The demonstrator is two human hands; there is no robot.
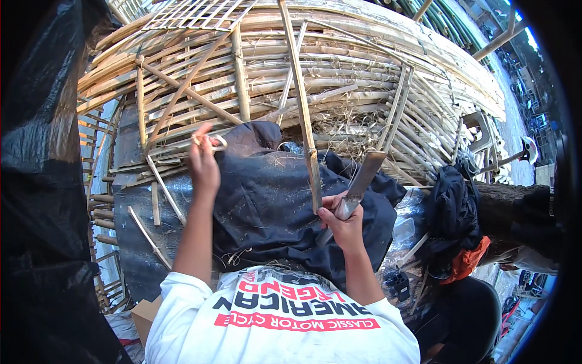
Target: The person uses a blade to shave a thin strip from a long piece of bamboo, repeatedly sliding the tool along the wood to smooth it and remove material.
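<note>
My right hand (344,223) is closed around the handle of a broad-bladed knife (367,173), its blade pointing up and away. The thumb and fingers of that hand also grip the near end of a long bamboo strip (303,115), which runs up past the top edge. My left hand (204,164) is raised over the left side of my lap, with a pale curled bamboo shaving (219,144) pinched in its fingers. Black cloth (260,194) covers my lap and legs, with loose fibres scattered on it.
Long split bamboo pieces (339,73) lie stacked ahead, with a heap of shavings (351,124) on them. A bamboo lattice (200,15) sits at the far left. Black sheeting (42,182) hangs at left. A dark bag (451,206) and orange cloth (467,261) are at right.
</note>
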